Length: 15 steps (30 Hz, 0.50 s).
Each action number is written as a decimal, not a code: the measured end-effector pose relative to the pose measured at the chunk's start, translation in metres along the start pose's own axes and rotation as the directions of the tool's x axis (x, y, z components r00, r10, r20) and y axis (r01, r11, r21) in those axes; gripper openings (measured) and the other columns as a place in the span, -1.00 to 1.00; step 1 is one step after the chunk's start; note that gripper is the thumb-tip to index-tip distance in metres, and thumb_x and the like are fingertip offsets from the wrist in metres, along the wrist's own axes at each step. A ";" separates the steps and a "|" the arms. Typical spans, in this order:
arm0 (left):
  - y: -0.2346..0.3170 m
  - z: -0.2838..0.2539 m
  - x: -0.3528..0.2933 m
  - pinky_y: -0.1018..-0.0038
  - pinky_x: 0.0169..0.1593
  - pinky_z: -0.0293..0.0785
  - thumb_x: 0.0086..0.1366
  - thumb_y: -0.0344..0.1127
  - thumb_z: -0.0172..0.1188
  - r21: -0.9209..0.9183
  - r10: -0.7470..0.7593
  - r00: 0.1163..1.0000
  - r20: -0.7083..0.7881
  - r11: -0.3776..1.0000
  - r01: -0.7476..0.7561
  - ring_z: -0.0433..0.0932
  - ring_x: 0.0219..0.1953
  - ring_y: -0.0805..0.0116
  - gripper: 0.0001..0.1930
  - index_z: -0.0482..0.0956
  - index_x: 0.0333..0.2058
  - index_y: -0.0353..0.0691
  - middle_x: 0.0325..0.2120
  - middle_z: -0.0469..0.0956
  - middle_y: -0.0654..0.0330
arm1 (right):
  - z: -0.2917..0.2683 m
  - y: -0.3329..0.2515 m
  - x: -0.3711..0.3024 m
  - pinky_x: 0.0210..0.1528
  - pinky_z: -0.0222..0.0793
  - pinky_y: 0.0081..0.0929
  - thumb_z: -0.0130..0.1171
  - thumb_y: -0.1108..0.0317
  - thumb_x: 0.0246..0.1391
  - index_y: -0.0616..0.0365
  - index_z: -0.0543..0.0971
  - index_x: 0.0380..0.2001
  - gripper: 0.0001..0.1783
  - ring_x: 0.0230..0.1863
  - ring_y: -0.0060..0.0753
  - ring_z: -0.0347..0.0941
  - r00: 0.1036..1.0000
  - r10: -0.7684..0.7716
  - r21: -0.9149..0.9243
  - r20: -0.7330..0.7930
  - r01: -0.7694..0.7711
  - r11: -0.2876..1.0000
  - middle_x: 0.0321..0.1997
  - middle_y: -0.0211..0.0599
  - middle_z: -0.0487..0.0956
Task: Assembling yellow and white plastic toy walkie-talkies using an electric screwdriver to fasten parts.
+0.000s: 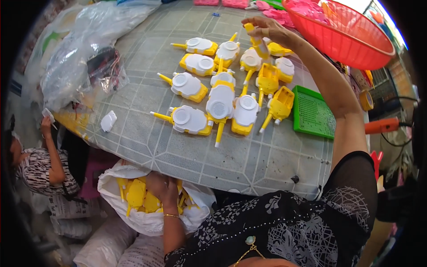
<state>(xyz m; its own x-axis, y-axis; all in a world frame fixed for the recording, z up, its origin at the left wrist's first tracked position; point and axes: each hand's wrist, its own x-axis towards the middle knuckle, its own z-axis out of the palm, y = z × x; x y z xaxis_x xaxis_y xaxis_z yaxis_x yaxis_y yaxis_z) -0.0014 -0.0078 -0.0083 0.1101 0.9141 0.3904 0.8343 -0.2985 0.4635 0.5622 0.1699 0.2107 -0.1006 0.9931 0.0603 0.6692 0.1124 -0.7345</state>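
Several yellow and white toy walkie-talkies (220,103) lie in a loose cluster on the grey patterned table (151,142). My right hand (262,29) reaches over the far side of the cluster and holds a yellow toy piece (254,39) by its antenna end. My left hand (161,187) is down below the table's near edge, inside a white sack (133,222) full of yellow toy shells (135,196), fingers closed among them; what it grips is hidden.
A red plastic basket (351,40) with pink parts stands at the far right. A green perforated tray (312,113) lies right of the toys. Clear plastic bags (84,53) pile at the left. A loose white part (108,121) lies near the left edge. Another person (38,164) sits at lower left.
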 end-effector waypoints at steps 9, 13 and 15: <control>-0.007 -0.018 -0.009 -0.01 0.05 0.40 0.14 -0.20 0.39 0.192 0.164 0.985 -0.060 0.970 -0.150 0.48 -0.02 -0.25 -0.49 0.54 -0.01 -0.38 -0.09 0.55 -0.18 | 0.034 -0.055 -0.172 0.34 0.33 -0.13 0.19 0.19 0.19 0.20 0.30 0.29 -0.34 0.26 -0.18 0.45 0.979 0.062 0.847 -0.196 0.137 0.513 0.25 -0.15 0.47; 0.063 -0.074 -0.005 0.28 -0.12 0.50 0.29 -0.41 0.25 -0.146 0.132 0.969 -0.208 0.976 -0.164 0.58 -0.22 0.09 -0.78 0.60 -0.12 -0.38 -0.24 0.60 -0.02 | 0.076 -0.069 -0.250 0.22 0.44 -0.09 0.23 0.24 0.20 0.08 0.38 0.08 -0.56 0.20 -0.22 0.50 0.908 0.238 0.911 -0.345 0.263 0.317 0.15 -0.23 0.52; 0.126 -0.088 -0.010 0.32 -0.09 0.51 0.28 -0.47 0.23 -0.475 0.111 0.994 0.010 0.875 -0.093 0.59 -0.21 0.20 -0.82 0.62 -0.15 -0.37 -0.24 0.62 0.04 | 0.103 -0.071 -0.270 0.21 0.46 -0.10 0.27 0.38 0.13 0.09 0.41 0.05 -0.57 0.20 -0.19 0.49 0.868 0.287 0.912 -0.404 0.361 0.193 0.17 -0.18 0.51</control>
<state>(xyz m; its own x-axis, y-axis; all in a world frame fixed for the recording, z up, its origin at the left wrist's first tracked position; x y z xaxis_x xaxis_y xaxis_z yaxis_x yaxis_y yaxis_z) 0.0553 -0.0787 0.1168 0.2073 0.8779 0.4315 0.4628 -0.4767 0.7474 0.4662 -0.1099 0.1771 0.4025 0.9082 0.1148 -0.5789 0.3497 -0.7366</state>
